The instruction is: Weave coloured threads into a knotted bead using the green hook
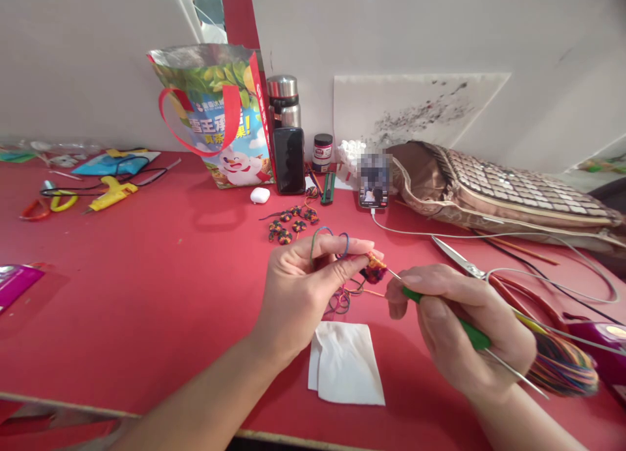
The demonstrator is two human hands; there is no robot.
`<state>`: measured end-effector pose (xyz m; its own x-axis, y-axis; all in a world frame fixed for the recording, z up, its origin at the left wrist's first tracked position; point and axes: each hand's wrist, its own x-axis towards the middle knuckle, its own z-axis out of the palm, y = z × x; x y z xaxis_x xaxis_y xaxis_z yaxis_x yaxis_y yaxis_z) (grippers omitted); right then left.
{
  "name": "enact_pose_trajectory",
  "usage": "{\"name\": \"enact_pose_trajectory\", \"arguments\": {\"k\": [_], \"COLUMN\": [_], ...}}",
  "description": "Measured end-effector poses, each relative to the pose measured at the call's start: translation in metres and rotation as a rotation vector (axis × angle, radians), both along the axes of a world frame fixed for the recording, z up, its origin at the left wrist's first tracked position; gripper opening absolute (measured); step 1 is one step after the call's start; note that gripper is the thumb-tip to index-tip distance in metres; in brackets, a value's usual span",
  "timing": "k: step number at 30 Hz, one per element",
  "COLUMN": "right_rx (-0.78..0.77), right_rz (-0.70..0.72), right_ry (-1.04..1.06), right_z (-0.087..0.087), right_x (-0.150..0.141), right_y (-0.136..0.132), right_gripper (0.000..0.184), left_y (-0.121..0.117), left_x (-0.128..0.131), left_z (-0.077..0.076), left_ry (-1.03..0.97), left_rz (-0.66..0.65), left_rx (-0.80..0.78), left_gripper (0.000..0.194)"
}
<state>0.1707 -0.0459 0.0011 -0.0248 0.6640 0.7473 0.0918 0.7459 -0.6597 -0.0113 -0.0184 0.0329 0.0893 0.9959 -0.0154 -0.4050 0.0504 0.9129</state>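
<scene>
Here's the left hand (308, 281), thumb and fingertips pinching a small multicoloured yarn piece (375, 269), a strand (347, 244) looping above the fingers. And there's the right hand (467, 307), fingers wrapped round a green-handled hook (474, 335), its slim metal shaft aimed at the piece's right side — whether the tip has caught a stitch, I cannot tell. The piece is held up over the red table (195, 294), beyond the white napkin (348, 366).

Where's the danger? Tension, I'd say: if that left pinch slackens, the little piece could twist and stitches might loosen. Push too hard, and the tip could split the yarn or jab the nearby left fingertips. Below lie loose coils (341, 301) — a likely tangle, should the strand snag. And beside the right hand, scissors (472, 269) and a striped yarn bundle (562, 365) crowd a pale cable (420, 233); a sweeping wrist might catch it and drag the phone (374, 189) plugged into it.
</scene>
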Motion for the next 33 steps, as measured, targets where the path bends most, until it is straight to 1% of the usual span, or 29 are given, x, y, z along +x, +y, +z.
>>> {"name": "enact_pose_trajectory", "arguments": {"k": [4, 8, 11, 18, 23, 27, 29, 31, 33], "right_rx": [-0.001, 0.021, 0.008, -0.074, -0.143, -0.205, -0.234, -0.257, -0.26], "right_rz": [-0.028, -0.031, -0.03, -0.007, 0.012, 0.048, 0.072, 0.086, 0.1], "right_ry": [-0.013, -0.003, 0.007, 0.113, 0.205, 0.275, 0.285, 0.301, 0.302], "right_z": [-0.002, -0.009, -0.012, -0.017, -0.019, -0.019, -0.019, -0.018, -0.018], "right_x": [-0.001, -0.003, -0.004, -0.005, -0.008, -0.009, -0.009, -0.009, -0.009], "right_y": [0.0, 0.0, -0.001, -0.001, -0.002, -0.003, -0.002, 0.0, 0.003], "right_gripper": [0.028, 0.035, 0.037, 0.032, 0.026, 0.021, 0.019, 0.017, 0.016], "left_y": [-0.001, -0.001, -0.001, 0.0, 0.001, 0.006, 0.009, 0.012, 0.014], "left_x": [0.0, 0.002, 0.002, 0.001, 0.002, 0.0, -0.001, -0.001, -0.001], "left_z": [-0.001, -0.002, -0.002, 0.0, 0.001, -0.001, -0.004, -0.006, -0.007], "left_ry": [0.035, 0.009, 0.006, -0.008, -0.029, -0.057, -0.048, -0.039, -0.066], "left_rz": [0.005, -0.036, -0.039, -0.081, -0.099, -0.125, -0.129, -0.16, -0.169], "left_rx": [0.003, -0.035, -0.052, -0.063, -0.056, -0.055, -0.047, -0.047, -0.047], "left_gripper": [0.008, 0.016, 0.021, 0.034, 0.033, 0.039, 0.04, 0.042, 0.044]}}
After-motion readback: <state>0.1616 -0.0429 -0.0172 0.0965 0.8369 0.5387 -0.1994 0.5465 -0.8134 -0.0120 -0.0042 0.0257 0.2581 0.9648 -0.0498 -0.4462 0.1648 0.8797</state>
